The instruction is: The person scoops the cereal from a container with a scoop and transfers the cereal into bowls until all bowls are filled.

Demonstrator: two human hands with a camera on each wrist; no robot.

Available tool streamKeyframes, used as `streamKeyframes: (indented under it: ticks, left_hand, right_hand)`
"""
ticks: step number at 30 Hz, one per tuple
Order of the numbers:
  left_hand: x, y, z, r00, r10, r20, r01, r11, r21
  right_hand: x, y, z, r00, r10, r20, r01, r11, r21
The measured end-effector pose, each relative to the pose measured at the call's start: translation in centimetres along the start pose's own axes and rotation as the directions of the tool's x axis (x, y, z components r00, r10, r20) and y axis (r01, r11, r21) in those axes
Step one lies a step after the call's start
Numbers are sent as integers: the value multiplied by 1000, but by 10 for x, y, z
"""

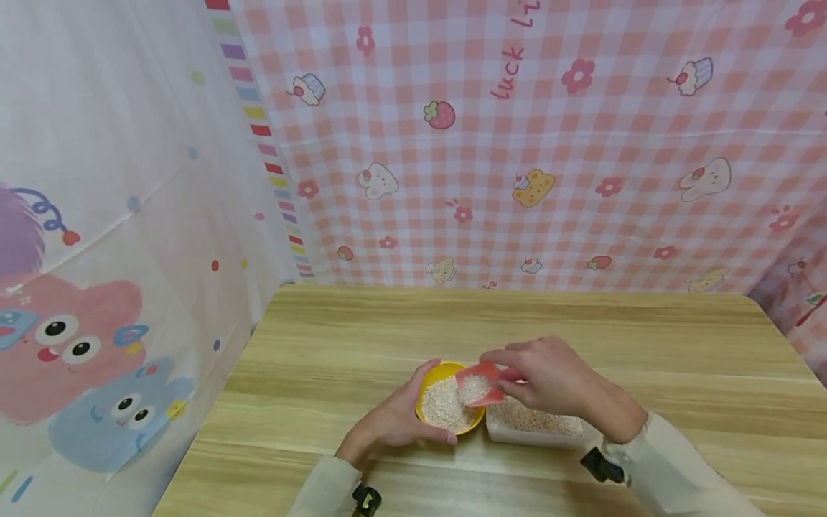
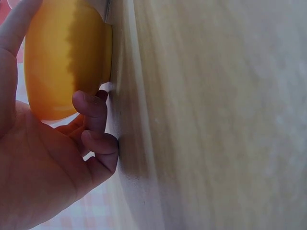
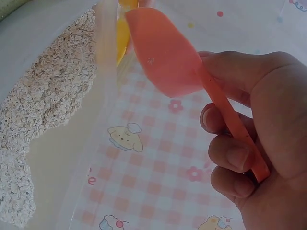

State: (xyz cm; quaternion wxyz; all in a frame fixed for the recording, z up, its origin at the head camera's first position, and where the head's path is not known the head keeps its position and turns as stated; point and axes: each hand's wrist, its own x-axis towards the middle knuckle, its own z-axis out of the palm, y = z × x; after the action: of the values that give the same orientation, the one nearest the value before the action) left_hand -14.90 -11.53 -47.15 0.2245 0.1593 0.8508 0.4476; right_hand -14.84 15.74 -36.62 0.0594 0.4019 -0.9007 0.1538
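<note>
SCOOP point(image 3: 165, 52): oats point(image 1: 474, 388) aboard, blade over right side of yellow bowl point(image 1: 442, 370), long axis running rightward to handle | RIGHT HAND point(image 1: 545, 377): nearer, grips handle | LEFT HAND point(image 1: 399, 416): holds bowl from left | TUB point(image 1: 523, 434): right of bowl

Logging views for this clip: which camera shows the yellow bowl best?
The head view: it shows the yellow bowl from above, its rim and the oats inside. Left wrist shows only its outside, cut off by the frame; right wrist, just a sliver beyond the container.
</note>
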Motion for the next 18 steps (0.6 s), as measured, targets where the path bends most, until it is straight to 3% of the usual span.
streamKeyframes:
  ticks: [18]
  left_hand:
    - [2,-3,1,1000,2,-5,-2,1000,-1]
  right_hand:
    - [1,-8,0,996,-75,-52,63,977,-205]
